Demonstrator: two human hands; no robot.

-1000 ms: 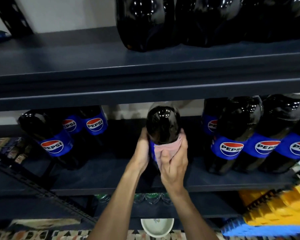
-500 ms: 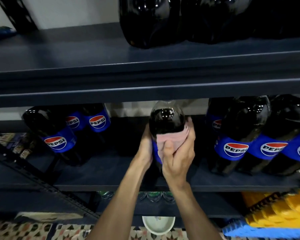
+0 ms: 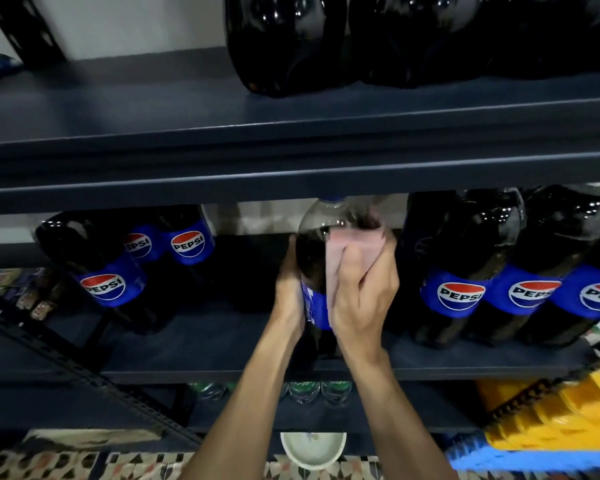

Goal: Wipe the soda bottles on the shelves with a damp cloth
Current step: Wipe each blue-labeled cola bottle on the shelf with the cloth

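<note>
A large dark Pepsi bottle (image 3: pixel 313 247) with a blue label stands at the front of the middle shelf (image 3: pixel 201 355), its cap just under the shelf above. My left hand (image 3: pixel 288 292) grips its left side at label height. My right hand (image 3: pixel 364 289) presses a pink cloth (image 3: pixel 347 247) against the bottle's upper right shoulder, fingers curled over the cloth. More Pepsi bottles stand to the left (image 3: pixel 108 271) and to the right (image 3: pixel 465 271) on the same shelf.
The upper shelf (image 3: pixel 153 109) carries several dark bottles (image 3: pixel 284 39) close overhead. Green-capped bottles (image 3: pixel 302 391) sit on the shelf below. A white bowl (image 3: pixel 313 448) lies on the patterned floor, and yellow and blue packs (image 3: pixel 548 420) are at the lower right.
My right hand slid the pink cloth up from the label to the bottle's shoulder. My left hand kept its hold on the bottle's side.
</note>
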